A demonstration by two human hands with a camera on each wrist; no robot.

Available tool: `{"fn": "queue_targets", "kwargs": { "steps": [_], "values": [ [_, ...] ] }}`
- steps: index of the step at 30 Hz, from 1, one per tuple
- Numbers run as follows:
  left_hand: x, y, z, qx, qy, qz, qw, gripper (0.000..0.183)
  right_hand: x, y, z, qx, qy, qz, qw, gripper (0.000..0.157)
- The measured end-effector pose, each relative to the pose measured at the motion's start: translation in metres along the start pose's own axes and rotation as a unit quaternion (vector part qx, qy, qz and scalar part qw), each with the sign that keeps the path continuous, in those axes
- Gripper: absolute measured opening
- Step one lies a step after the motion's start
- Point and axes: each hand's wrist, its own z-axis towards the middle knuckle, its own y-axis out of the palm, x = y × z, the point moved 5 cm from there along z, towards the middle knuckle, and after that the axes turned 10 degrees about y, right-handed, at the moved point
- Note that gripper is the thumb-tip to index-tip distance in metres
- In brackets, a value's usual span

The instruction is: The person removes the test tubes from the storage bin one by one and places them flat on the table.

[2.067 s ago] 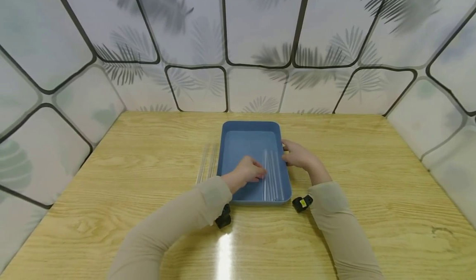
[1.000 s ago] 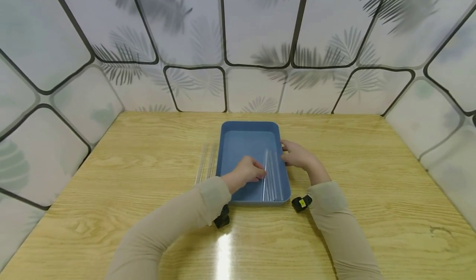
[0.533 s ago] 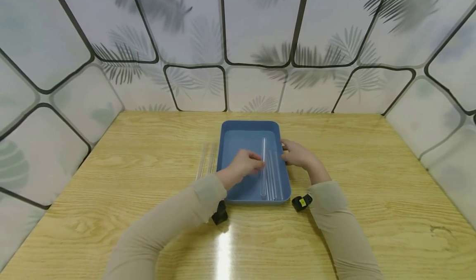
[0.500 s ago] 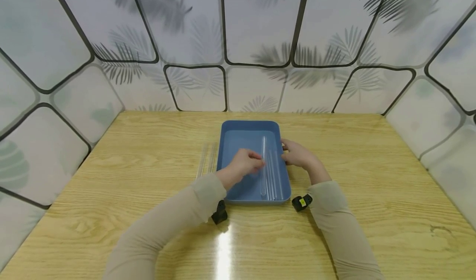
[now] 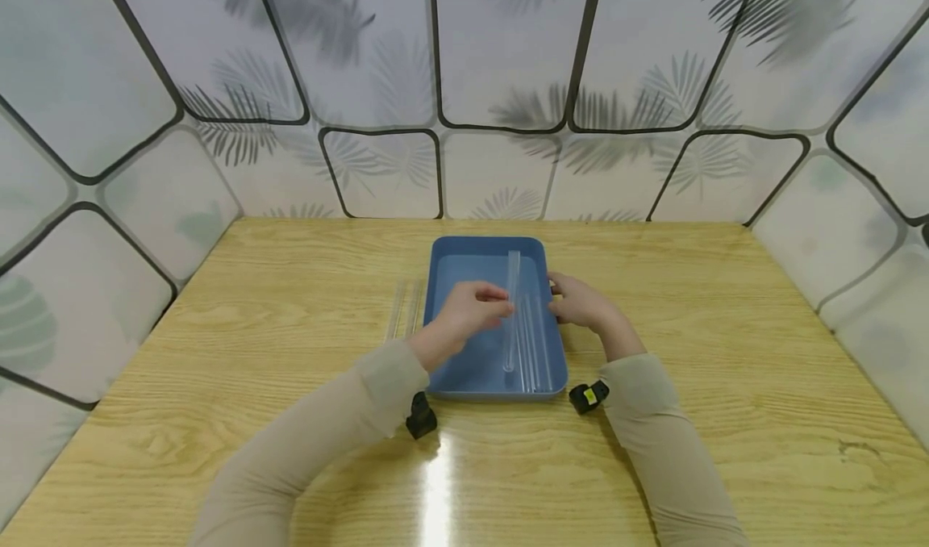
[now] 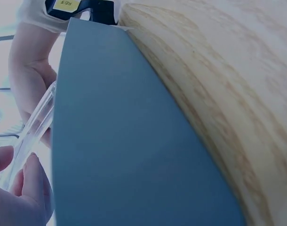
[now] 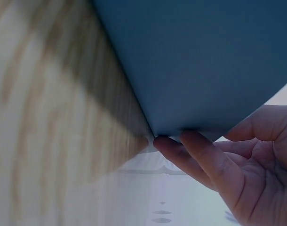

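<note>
In the head view, a clear test tube (image 5: 511, 345) with a rounded near end is pinched at mid-length by my left hand (image 5: 464, 313), over the blue tray (image 5: 472, 382). The left wrist view shows the tube (image 6: 33, 125) between thumb and fingertips (image 6: 33, 174). Several more clear tubes (image 5: 535, 353) lie lengthwise along the tray's right side. My right hand (image 5: 581, 301) rests at the tray's right outer wall. In the right wrist view its fingertips (image 7: 193, 141) touch that wall (image 7: 195, 70) low, near the table.
Left of the tray, more clear tubes (image 5: 395, 313) lie on the wooden table (image 5: 290, 313), partly hidden by my left forearm. A patterned wall (image 5: 501, 168) stands behind the table. Black wrist cameras (image 5: 589, 396) hang under both sleeves.
My left hand has moved a little away from me and to the left, carrying the pinched tube out from beside the other tubes. My right hand and the tray stay put.
</note>
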Motion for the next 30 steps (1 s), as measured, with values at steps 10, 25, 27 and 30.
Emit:
{"fn": "queue_targets", "kwargs": {
  "steps": [10, 25, 27, 30],
  "values": [
    [0.002, -0.004, -0.002, 0.002, 0.023, -0.024, 0.9994, 0.024, 0.002, 0.0, 0.002, -0.001, 0.004, 0.013, 1.0, 0.061],
    [0.001, -0.012, -0.007, -0.005, 0.04, -0.022, 0.9989, 0.021, 0.002, 0.0, 0.001, -0.001, -0.001, 0.014, 1.0, 0.061],
    [0.0, -0.015, -0.008, -0.005, 0.04, -0.021, 0.999, 0.021, 0.002, 0.0, 0.001, -0.001, -0.003, 0.014, 1.0, 0.061],
    [-0.001, -0.02, -0.01, -0.002, 0.037, -0.019, 0.9991, 0.022, 0.002, 0.0, 0.001, -0.002, -0.003, 0.016, 1.0, 0.062]
  ]
}}
